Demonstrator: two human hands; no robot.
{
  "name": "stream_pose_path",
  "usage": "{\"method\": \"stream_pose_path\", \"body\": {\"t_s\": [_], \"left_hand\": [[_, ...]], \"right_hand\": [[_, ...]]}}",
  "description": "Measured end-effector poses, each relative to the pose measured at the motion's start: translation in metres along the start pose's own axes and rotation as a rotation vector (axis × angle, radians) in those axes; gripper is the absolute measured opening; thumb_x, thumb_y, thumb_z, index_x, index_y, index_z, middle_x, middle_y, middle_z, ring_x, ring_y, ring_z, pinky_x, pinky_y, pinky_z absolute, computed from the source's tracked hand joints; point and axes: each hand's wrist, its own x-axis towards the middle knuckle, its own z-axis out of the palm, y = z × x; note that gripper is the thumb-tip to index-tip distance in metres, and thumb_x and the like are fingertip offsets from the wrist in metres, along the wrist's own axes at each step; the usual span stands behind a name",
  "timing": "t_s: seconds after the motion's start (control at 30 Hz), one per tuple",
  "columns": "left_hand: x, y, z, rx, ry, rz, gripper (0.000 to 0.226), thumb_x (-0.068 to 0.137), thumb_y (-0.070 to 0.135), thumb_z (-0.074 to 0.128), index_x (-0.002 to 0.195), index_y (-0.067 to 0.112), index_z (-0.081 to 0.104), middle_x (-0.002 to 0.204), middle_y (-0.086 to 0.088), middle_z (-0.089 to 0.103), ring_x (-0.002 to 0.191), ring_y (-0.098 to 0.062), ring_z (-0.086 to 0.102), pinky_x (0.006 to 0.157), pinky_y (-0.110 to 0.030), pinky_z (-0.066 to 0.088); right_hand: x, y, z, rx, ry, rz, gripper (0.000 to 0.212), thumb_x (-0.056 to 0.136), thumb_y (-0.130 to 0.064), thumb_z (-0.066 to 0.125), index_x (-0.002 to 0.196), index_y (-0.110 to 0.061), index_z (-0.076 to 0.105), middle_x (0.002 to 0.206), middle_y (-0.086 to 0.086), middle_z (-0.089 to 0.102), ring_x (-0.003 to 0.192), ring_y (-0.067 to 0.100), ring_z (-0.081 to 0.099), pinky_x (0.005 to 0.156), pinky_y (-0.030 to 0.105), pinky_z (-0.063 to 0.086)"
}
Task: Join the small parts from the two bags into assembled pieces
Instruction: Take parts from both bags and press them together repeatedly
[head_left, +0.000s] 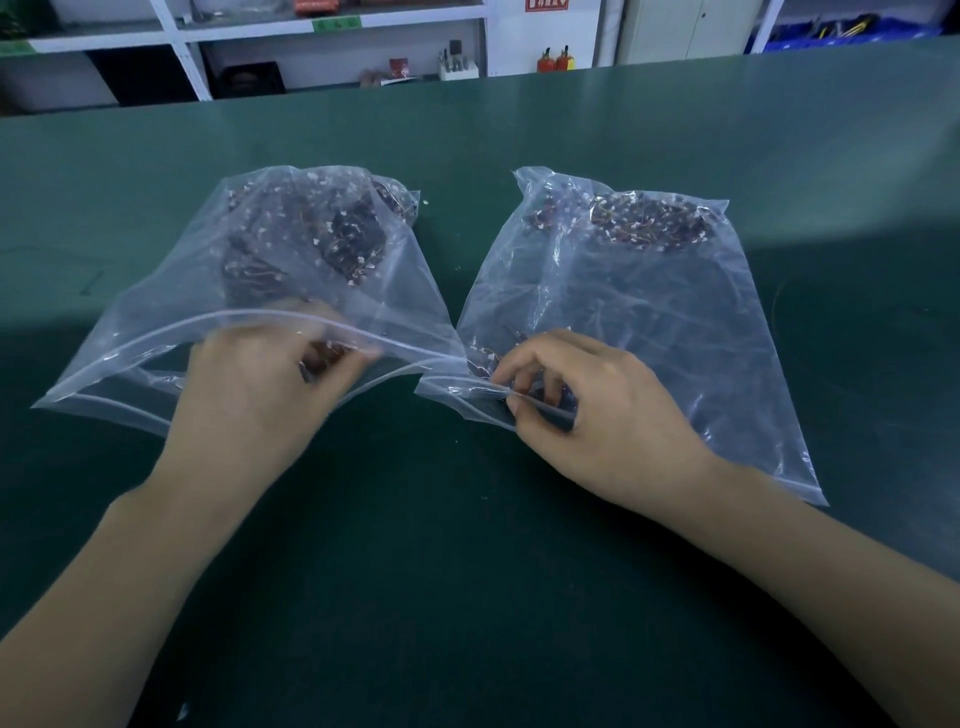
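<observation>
While bags lie open — hands (260, 384) reach inside.

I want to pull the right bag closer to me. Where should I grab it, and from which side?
Judging from its pose, pinch the right bag at its zip-strip mouth edge, coming from the near side where the right hand is. That thickened rim lies closest, while the parts weigh down the far end, so the film there would likely bunch.
</observation>
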Motion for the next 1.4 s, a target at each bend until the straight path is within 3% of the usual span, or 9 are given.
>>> {"method": "stream_pose_path", "body": {"t_s": [0.17, 0.47, 0.7, 0.83, 0.97, 1.03, 1.17, 1.4], "left_hand": [[-0.013, 0.018, 0.006, -0.202, 0.105, 0.256, 0.023, 0.098, 0.034, 0.078, 0.088, 0.014, 0.079, 0.085, 0.007, 0.069, 0.070, -0.013, 0.065, 0.059, -0.035, 0.056], [-0.022, 0.038, 0.025, -0.357, 0.089, 0.373, 0.021, 0.100, 0.029, 0.077, 0.088, 0.012, 0.078, 0.093, 0.006, 0.071, 0.076, -0.015, 0.069, 0.059, -0.036, 0.057], [-0.025, 0.048, 0.028, -0.528, 0.081, 0.221, 0.018, 0.094, 0.034, 0.081, 0.096, 0.016, 0.078, 0.084, 0.014, 0.074, 0.076, -0.003, 0.070, 0.066, -0.022, 0.055], [-0.026, 0.053, 0.024, -0.711, 0.062, 0.052, 0.026, 0.090, 0.041, 0.079, 0.111, 0.033, 0.066, 0.082, 0.010, 0.071, 0.072, -0.012, 0.071, 0.063, -0.020, 0.054], [-0.027, 0.054, 0.021, -0.750, 0.032, -0.074, 0.020, 0.095, 0.045, 0.069, 0.106, 0.038, 0.055, 0.089, 0.009, 0.070, 0.074, -0.019, 0.070, 0.056, -0.030, 0.054], [-0.026, 0.051, 0.021, -0.696, -0.014, -0.047, 0.012, 0.100, 0.045, 0.062, 0.098, 0.034, 0.058, 0.086, 0.008, 0.068, 0.069, -0.019, 0.068, 0.055, -0.034, 0.053], [-0.027, 0.051, 0.022, -0.636, -0.085, 0.025, 0.024, 0.105, 0.038, 0.056, 0.088, 0.023, 0.066, 0.073, 0.002, 0.064, 0.059, -0.022, 0.063, 0.052, -0.037, 0.048], [-0.027, 0.054, 0.020, -0.622, -0.071, 0.066, 0.024, 0.103, 0.030, 0.059, 0.086, 0.017, 0.070, 0.071, 0.006, 0.064, 0.058, -0.016, 0.058, 0.050, -0.024, 0.043]], "right_hand": [[0.000, -0.001, 0.001, 0.028, 0.003, -0.002, 0.017, 0.093, -0.036, 0.073, 0.109, -0.030, 0.070, 0.094, -0.018, 0.064, 0.083, 0.004, 0.061, 0.074, 0.034, 0.056], [0.004, -0.004, 0.001, 0.314, -0.019, 0.046, 0.033, 0.105, -0.042, 0.060, 0.088, -0.017, 0.075, 0.076, -0.007, 0.065, 0.076, 0.017, 0.060, 0.072, 0.017, 0.041], [0.002, -0.005, 0.002, 0.424, -0.073, -0.006, 0.013, 0.100, -0.025, 0.072, 0.092, -0.017, 0.078, 0.083, -0.017, 0.071, 0.083, 0.015, 0.066, 0.078, 0.016, 0.043], [0.002, -0.005, 0.002, 0.452, -0.049, -0.016, 0.012, 0.099, -0.022, 0.073, 0.091, -0.015, 0.078, 0.081, -0.014, 0.070, 0.079, 0.014, 0.065, 0.076, 0.017, 0.043], [0.002, -0.006, 0.000, 0.469, 0.022, 0.024, 0.013, 0.099, -0.022, 0.073, 0.088, -0.017, 0.077, 0.078, -0.006, 0.069, 0.071, 0.013, 0.059, 0.069, 0.023, 0.045], [0.002, -0.007, -0.001, 0.472, 0.032, 0.036, 0.013, 0.099, -0.022, 0.074, 0.087, -0.018, 0.077, 0.077, -0.005, 0.070, 0.070, 0.011, 0.059, 0.067, 0.025, 0.047], [0.002, -0.008, 0.001, 0.473, 0.003, 0.033, 0.014, 0.099, -0.021, 0.073, 0.086, -0.018, 0.076, 0.076, -0.008, 0.067, 0.071, 0.014, 0.060, 0.070, 0.027, 0.046], [0.002, -0.008, 0.004, 0.424, 0.016, 0.047, 0.015, 0.100, -0.023, 0.073, 0.087, -0.016, 0.076, 0.076, -0.007, 0.068, 0.073, 0.018, 0.062, 0.071, 0.030, 0.047]]}}
